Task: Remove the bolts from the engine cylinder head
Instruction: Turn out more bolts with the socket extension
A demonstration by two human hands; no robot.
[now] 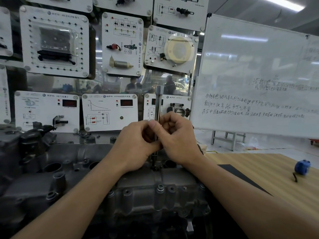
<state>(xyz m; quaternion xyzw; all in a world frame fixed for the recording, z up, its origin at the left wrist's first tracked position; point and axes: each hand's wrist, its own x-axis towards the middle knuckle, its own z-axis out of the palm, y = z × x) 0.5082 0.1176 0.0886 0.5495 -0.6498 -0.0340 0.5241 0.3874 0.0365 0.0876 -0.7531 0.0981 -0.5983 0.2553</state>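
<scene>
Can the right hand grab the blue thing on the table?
Probably yes: only bare table lies between right hand and tape measure. It must let go of the tool first.

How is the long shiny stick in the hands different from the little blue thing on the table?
The metal tool is long, thin and silvery; the tape measure is short, chunky and blue. The tool stands upright over the engine cylinder head; the tape measure lies on the wooden table. The left hand and right hand grip the tool; nothing touches the tape measure.
</scene>
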